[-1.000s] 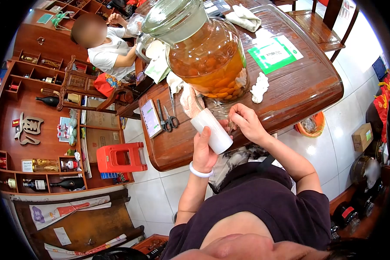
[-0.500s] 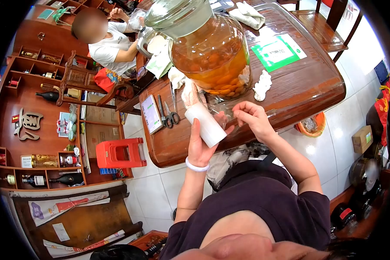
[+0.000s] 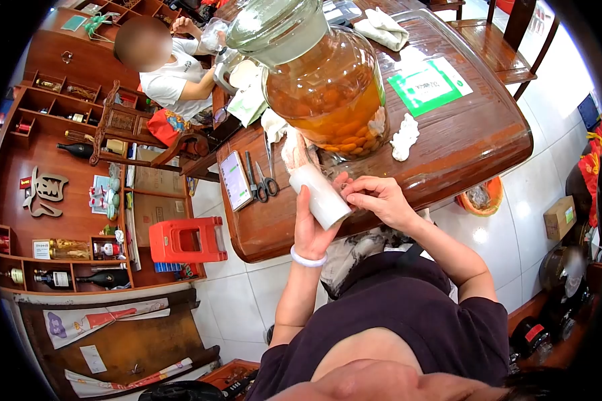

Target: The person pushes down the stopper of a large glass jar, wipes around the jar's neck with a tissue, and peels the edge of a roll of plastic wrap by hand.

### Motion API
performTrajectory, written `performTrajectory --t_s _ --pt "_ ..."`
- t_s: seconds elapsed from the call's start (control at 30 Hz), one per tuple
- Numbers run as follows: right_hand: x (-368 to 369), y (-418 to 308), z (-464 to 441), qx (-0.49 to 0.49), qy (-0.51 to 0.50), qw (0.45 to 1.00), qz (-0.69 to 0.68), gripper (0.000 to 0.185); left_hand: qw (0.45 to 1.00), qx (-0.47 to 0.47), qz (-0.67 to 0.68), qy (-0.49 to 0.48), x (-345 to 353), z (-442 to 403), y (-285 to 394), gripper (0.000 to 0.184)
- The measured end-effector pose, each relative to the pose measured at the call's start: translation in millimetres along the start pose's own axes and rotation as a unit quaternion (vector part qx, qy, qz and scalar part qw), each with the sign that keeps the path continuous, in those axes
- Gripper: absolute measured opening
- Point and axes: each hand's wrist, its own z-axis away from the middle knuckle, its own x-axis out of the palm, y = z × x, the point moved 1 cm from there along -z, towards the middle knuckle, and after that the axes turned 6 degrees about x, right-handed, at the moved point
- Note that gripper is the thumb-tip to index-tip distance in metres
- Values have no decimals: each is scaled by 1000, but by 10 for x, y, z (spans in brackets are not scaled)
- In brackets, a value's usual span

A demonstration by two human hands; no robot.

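Note:
My left hand [image 3: 311, 230] is wrapped round a white roll [image 3: 319, 197], which looks like plastic film, tilted above the table's near edge. At the right side of this roll, my right hand [image 3: 382, 202] has thumb and forefinger pinched together; whatever lies between them is too small to make out. Just beyond both hands stands a large glass jar [image 3: 324, 93] of amber liquid, with orange-brown fruit at the bottom and a glass lid. Scissors [image 3: 266, 187] and a phone [image 3: 235, 180] lie on the table to the left of the roll.
The wooden table [image 3: 475, 144] also bears a crumpled white tissue [image 3: 404, 137], a green-and-white packet [image 3: 429, 85] and a folded cloth [image 3: 381, 29]. A red stool [image 3: 187, 239] stands at left, an orange bin [image 3: 481, 197] at right. Another person [image 3: 180, 77] sits across the table.
My right hand has moved left, bringing its pinched fingers against the roll's side. My left hand keeps its hold on the roll, nearly still.

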Motion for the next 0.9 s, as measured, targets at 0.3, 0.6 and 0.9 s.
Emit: performTrajectory --t_s 0.3,0.6,0.9 --pt "-25 31 -24 -35 32 993 110 10 999 -26 20 0 -5 2 9 55" --pt "-76 102 -8 -21 90 986 142 13 1000 10 -4 22 34 4 11 50" --pt "-40 45 24 100 35 984 -146 15 997 41 -61 4 102 8 6 51"
